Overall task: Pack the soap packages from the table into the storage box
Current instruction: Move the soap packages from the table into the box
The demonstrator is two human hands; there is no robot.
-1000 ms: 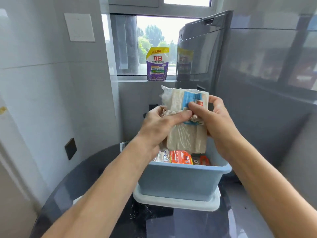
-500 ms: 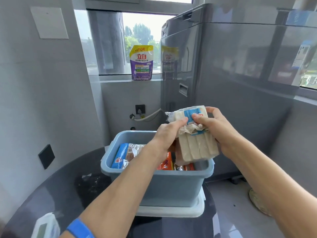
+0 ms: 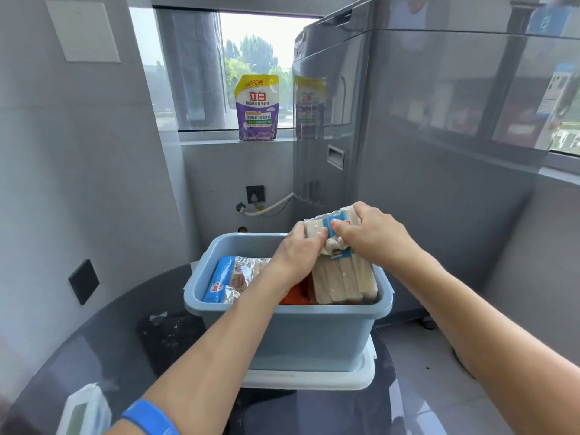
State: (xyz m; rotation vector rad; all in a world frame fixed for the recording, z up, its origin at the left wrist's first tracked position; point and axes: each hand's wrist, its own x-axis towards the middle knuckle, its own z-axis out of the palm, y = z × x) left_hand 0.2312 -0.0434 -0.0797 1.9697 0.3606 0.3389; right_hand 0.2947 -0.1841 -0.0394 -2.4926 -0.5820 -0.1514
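Observation:
A blue storage box point(image 3: 307, 334) stands on its pale lid on a dark round glass table point(image 3: 103, 356). Both hands hold one clear-wrapped pack of cream soap bars point(image 3: 342, 277), its lower end inside the box at the right. My left hand point(image 3: 298, 252) pinches the pack's upper left edge. My right hand point(image 3: 373, 237) grips its top over the blue label. Inside the box lie a blue-labelled soap pack point(image 3: 229, 277) at the left and orange packs point(image 3: 295, 296) in the middle, partly hidden by my left arm.
Another white-and-green package point(image 3: 81, 409) lies on the table's near left edge. A purple detergent pouch point(image 3: 257, 108) stands on the window sill. A tall grey appliance point(image 3: 408, 152) rises right behind the box. A dark crumpled bag point(image 3: 169, 337) lies left of the box.
Both hands have lowered the cream soap pack from chest height down into the right side of the box. The view has tilted down, showing more of the table.

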